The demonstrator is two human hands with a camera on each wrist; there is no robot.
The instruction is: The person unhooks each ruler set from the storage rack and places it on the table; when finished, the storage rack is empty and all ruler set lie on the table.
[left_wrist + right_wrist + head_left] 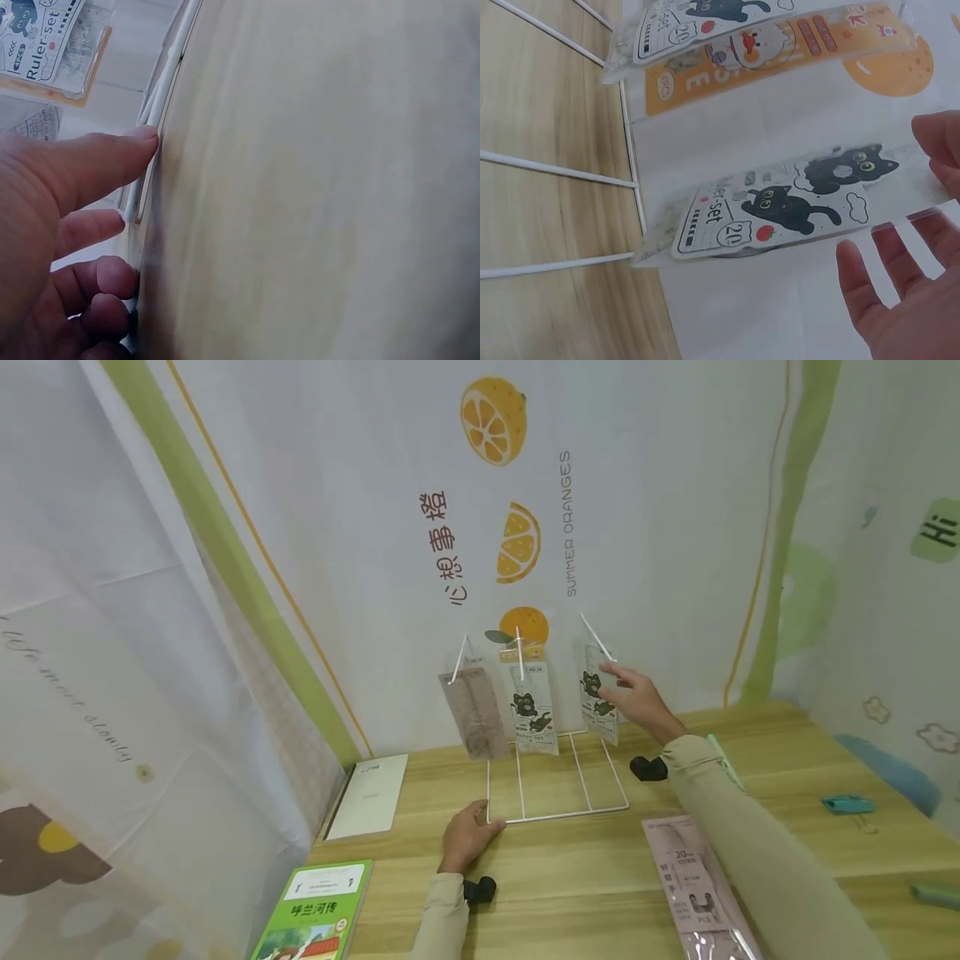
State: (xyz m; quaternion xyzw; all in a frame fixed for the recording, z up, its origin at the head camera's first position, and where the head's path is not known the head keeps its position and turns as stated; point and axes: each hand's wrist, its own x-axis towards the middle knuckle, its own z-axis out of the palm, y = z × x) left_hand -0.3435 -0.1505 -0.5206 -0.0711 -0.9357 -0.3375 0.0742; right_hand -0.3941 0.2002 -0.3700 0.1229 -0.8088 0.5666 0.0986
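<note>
A white wire display rack (557, 814) stands on the wooden table (570, 893), with three packets on its hooks. My left hand (468, 837) rests at the base's front left corner; in the left wrist view its fingers (97, 161) press straight against the white wire (154, 112). My right hand (628, 695) is raised beside the right-hand cat-printed ruler-set packet (597, 692), fingers spread. In the right wrist view those fingers (881, 289) hover by the packet (780, 210) without gripping it. A second ruler-set packet (531, 706) hangs in the middle and a brownish packet (474, 712) on the left.
A pink packet (690, 885) lies flat on the table near my right forearm. A green book (315, 914) and a white notebook (369, 793) lie at the left. A teal clip (847, 803) and a green object (937, 893) lie at the right. Printed cloth walls close in behind.
</note>
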